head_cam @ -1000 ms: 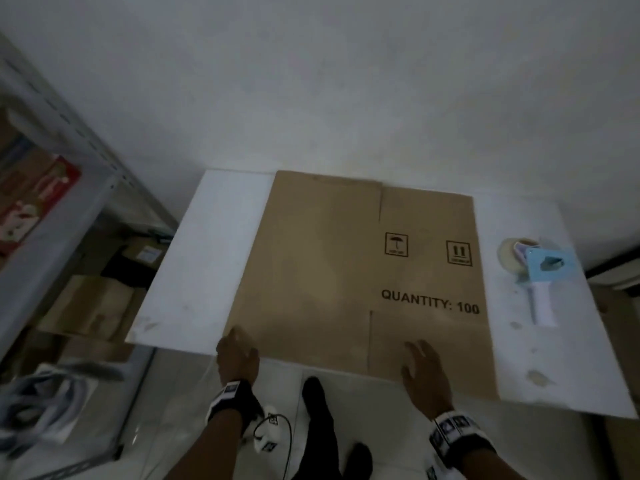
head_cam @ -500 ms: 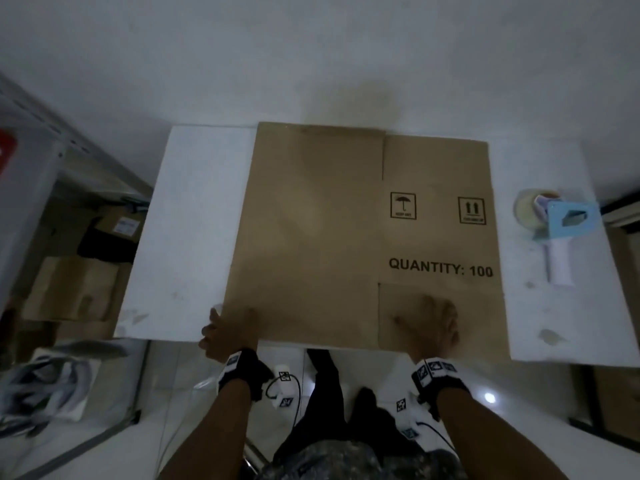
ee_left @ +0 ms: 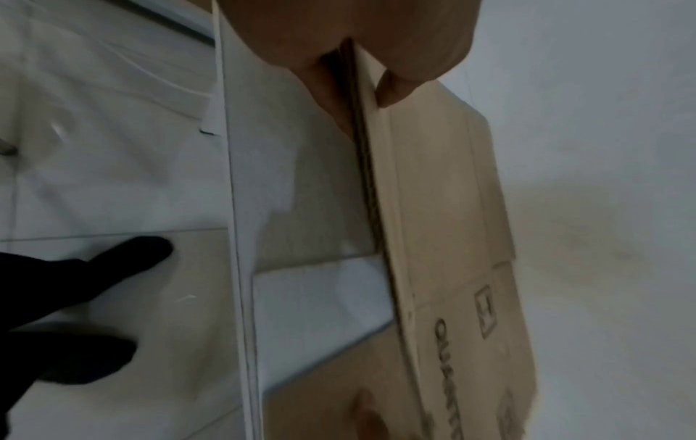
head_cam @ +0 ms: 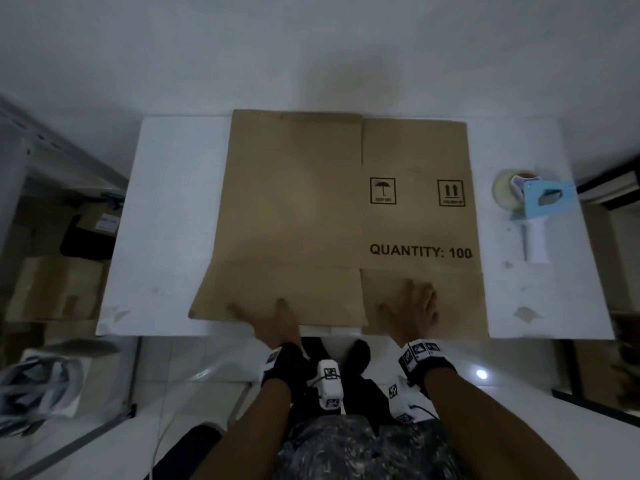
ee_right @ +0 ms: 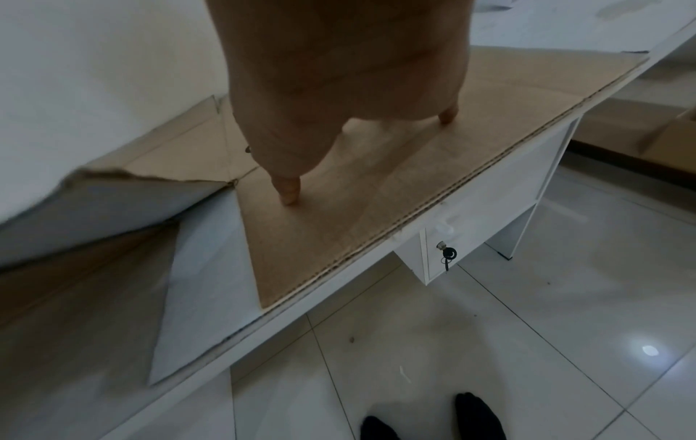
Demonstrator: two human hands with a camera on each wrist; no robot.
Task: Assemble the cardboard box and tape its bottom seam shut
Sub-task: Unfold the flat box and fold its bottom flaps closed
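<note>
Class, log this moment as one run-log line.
box: flat on table | left hand: grips near flap | right hand: presses flap | tape gun: untouched

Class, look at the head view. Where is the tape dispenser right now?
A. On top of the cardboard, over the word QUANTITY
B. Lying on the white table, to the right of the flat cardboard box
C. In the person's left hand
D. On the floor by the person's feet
B: the tape dispenser lies on the bare white table, right of the flat cardboard box and apart from it; neither hand touches it.
</note>
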